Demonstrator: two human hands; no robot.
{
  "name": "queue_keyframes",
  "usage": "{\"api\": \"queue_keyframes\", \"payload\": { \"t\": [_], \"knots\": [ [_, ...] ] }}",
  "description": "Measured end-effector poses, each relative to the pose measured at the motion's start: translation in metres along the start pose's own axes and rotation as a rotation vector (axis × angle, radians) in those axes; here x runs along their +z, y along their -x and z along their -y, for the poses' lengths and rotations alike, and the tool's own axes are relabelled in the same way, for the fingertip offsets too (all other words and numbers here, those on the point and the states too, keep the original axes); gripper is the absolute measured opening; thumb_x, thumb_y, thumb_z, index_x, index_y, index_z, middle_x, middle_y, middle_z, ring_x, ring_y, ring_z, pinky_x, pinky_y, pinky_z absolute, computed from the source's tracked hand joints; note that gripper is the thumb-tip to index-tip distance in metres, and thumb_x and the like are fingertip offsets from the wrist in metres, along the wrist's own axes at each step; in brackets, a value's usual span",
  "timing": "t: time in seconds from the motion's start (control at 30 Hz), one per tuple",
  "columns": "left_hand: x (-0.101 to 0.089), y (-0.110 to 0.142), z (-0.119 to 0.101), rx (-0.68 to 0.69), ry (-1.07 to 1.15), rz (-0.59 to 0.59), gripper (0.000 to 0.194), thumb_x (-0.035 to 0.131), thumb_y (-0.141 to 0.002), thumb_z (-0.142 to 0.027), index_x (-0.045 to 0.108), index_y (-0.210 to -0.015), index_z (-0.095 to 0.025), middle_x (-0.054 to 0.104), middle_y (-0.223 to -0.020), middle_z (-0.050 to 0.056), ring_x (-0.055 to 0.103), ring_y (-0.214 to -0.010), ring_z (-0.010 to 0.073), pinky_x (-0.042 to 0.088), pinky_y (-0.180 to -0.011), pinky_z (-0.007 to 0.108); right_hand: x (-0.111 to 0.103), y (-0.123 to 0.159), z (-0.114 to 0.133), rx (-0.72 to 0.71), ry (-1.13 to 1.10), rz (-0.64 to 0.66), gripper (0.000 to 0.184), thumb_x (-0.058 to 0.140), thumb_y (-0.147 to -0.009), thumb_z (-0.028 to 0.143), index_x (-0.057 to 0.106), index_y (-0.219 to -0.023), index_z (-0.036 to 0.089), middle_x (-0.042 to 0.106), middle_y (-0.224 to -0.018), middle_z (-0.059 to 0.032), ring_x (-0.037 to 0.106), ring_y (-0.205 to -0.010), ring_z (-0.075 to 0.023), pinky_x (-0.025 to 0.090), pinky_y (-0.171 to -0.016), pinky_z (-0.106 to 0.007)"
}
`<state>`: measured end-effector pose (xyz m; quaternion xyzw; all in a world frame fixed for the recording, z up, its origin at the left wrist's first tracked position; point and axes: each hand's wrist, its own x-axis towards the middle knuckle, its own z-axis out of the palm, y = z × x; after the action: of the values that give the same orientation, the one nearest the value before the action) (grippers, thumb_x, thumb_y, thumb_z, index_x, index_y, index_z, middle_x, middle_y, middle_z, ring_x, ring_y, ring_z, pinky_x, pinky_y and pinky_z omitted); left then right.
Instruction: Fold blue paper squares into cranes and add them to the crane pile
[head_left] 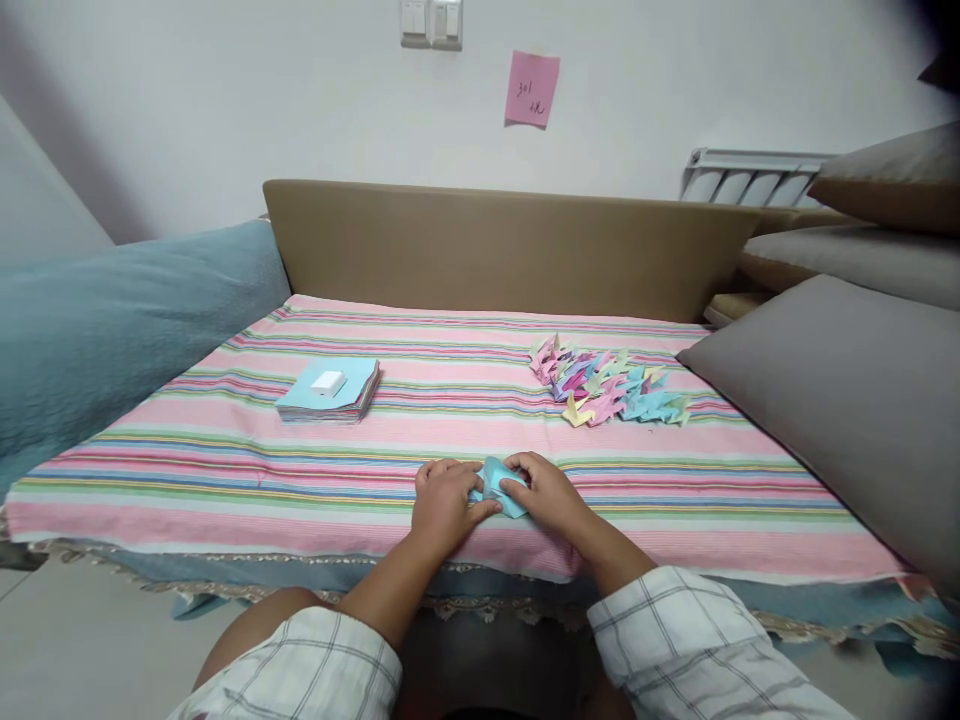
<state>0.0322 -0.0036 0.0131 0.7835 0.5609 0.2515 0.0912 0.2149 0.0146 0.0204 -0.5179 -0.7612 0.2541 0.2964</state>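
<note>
Blue paper [494, 476], lower centre of frame, looks mid-fold. Left hand [444, 500], right hand [551, 495]: fingers clamped on it. Calls for light, even pressure.

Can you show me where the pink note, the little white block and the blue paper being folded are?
Pink note [532, 90]: head view, its middle.
Little white block [328, 383]: head view, its top.
Blue paper [495, 478]: head view, the part between the hands.

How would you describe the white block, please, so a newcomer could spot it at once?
Find the striped cloth, then the paper stack on its left side. The block lies on the blue top sheet, plain white and boxy, unlike the colorful paper cranes to the right.
</note>
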Motion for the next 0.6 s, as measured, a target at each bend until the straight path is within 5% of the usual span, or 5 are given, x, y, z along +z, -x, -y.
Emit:
{"api": "queue_keyframes", "payload": {
  "t": [0.2,0.37,0.6],
  "knots": [
    [0.002,0.001,-0.003,-0.016,-0.012,-0.020,0.026,0.064,-0.071,-0.051,0.063,-0.075,-0.025,0.065,-0.112,0.001,0.050,-0.107,0.0244,0.025,-0.095,0.045,-0.002,0.002,-0.001,-0.050,-0.090,0.059,0.039,0.066,-0.070,0.036,0.056,-0.104,0.019,0.061,-0.102,-0.0056,0.055,-0.091,-0.0198,0.042,-0.078,-0.031],
    [-0.001,0.000,-0.002,-0.026,0.008,-0.002,0.028,0.066,-0.068,-0.052,0.065,-0.077,-0.025,0.065,-0.113,0.001,0.050,-0.108,0.0249,0.026,-0.095,0.045,0.004,0.000,-0.001,0.014,-0.021,0.011,0.027,0.064,-0.071,0.034,0.058,-0.093,0.020,0.062,-0.092,-0.0031,0.056,-0.085,-0.0187,0.042,-0.073,-0.029],
    [-0.010,-0.004,0.001,-0.028,0.059,0.087,0.025,0.050,-0.083,-0.046,0.069,-0.078,-0.030,0.066,-0.111,-0.003,0.052,-0.108,0.0212,0.029,-0.093,0.044,0.007,0.001,0.001,0.011,0.007,-0.009,0.028,0.061,-0.074,0.038,0.056,-0.095,0.021,0.061,-0.091,-0.0025,0.056,-0.083,-0.0181,0.042,-0.071,-0.028]
  ]
}}
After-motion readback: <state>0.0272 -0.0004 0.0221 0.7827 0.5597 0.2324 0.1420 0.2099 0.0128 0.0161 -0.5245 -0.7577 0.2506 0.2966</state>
